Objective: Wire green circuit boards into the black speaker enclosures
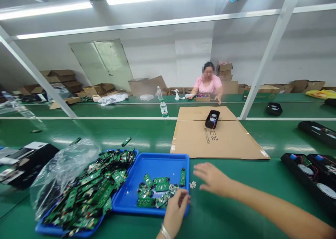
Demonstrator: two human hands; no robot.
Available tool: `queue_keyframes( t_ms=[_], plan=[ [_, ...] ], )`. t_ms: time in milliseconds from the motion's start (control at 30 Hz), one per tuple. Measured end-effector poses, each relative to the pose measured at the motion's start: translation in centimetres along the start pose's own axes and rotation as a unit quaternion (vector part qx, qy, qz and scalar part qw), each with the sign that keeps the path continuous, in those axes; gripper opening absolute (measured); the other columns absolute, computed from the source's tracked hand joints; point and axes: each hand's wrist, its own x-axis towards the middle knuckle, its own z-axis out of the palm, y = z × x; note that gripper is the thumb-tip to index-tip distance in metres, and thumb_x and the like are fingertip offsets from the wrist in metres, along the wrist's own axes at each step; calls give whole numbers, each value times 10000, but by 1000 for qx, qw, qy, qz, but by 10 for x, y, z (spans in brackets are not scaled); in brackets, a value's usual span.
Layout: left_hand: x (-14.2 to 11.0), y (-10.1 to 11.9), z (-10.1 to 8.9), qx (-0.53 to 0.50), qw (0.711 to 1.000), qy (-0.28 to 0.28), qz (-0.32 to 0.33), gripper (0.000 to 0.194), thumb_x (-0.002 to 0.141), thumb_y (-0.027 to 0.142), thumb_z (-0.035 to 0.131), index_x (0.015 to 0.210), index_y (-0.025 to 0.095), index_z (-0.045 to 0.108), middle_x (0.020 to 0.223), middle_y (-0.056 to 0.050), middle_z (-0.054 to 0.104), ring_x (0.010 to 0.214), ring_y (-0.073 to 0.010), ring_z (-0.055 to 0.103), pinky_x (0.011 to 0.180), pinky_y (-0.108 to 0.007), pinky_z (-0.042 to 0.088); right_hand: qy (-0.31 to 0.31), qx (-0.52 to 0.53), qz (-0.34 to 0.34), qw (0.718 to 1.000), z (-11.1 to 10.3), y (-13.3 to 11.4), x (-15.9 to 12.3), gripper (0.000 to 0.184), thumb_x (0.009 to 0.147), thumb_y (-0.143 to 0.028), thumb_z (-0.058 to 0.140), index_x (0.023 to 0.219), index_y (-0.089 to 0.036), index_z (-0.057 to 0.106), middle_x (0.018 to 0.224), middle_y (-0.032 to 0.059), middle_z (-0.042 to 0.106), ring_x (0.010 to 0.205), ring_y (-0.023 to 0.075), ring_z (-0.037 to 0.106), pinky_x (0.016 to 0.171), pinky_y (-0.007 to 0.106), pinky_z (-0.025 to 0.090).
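"Where's the smaller group of green boards point(161, 187)?"
"In the blue tray point(164, 163), just left of the spread right hand point(213, 180)."
"Left hand point(176, 208)?"
"Curled over the tray's near right corner (any grip, I can't tell)."

From here I see bare counter point(223, 219) giving passage between the blue tray point(157, 160) and the black casings point(312, 183), though the right hand point(211, 178) and forearm point(265, 201) span it. Leftward, a heap of circuit boards point(96, 184) and a plastic bag point(63, 176) block any low path.
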Motion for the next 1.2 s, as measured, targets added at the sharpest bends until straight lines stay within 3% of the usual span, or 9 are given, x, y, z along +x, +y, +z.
queue_keyframes(
  t_ms=[100,167,333,467,600,800,933,1067,1200],
  plan=[
    [-1,-8,-28,49,998,42,17,393,793,563,542,856,183,616,814,-71,698,801,-245,663,774,-381,521,15,-18,130,991,-16,78,23,510,837,-250,597,1308,-114,457,1362,187,442,1245,284,434,1016,437,381],
    [-3,-13,-39,63,994,86,11,441,759,620,520,859,201,615,828,-84,716,819,-269,677,764,-372,534,28,-27,191,981,-21,123,42,459,858,-218,568,1290,-102,467,1370,199,415,1247,290,430,1009,446,389],
    [-17,-24,-54,59,986,153,0,387,769,570,522,861,204,604,845,-83,736,814,-264,700,753,-347,558,34,-43,283,957,-12,180,76,430,910,-301,539,1311,-189,431,1371,110,407,1149,257,497,930,481,448],
    [-24,-32,-62,86,979,185,5,278,825,449,486,866,197,595,836,-79,737,804,-243,707,734,-328,569,13,-40,318,947,2,192,91,421,904,-319,550,1288,-181,449,1314,107,454,1087,239,531,884,451,480],
    [-11,-30,-57,128,977,169,12,207,852,325,459,859,190,617,851,-64,728,813,-214,697,752,-314,563,9,-31,337,941,13,188,100,385,904,-350,544,1234,-161,484,1215,97,515,1010,216,560,838,421,494],
    [41,-14,-27,243,967,70,35,212,850,95,498,965,167,661,1045,-61,695,1010,-179,627,954,-346,464,39,5,215,976,17,158,81,464,877,-242,499,1328,-172,409,1206,131,525,1007,222,570,846,373,483],
    [71,-10,-12,323,946,14,12,163,871,164,568,1021,142,628,1066,-67,661,1033,-201,604,945,-440,457,99,5,165,981,3,164,52,479,906,-258,357,1379,-192,319,1286,130,467,1074,223,534,847,355,478],
    [82,-3,1,402,915,11,-33,252,873,270,585,1086,136,587,1067,-77,631,999,-222,603,886,-457,485,100,-47,168,980,2,179,31,451,807,-137,407,1253,-153,473,1229,141,523,1141,280,456,932,434,396],
    [82,9,13,455,888,20,-58,286,880,278,573,1131,142,561,1083,-82,616,983,-221,603,866,-447,495,78,-121,179,973,12,174,27,394,788,-79,390,1127,-146,580,1167,171,565,1097,317,420,961,509,274]
  ],
)
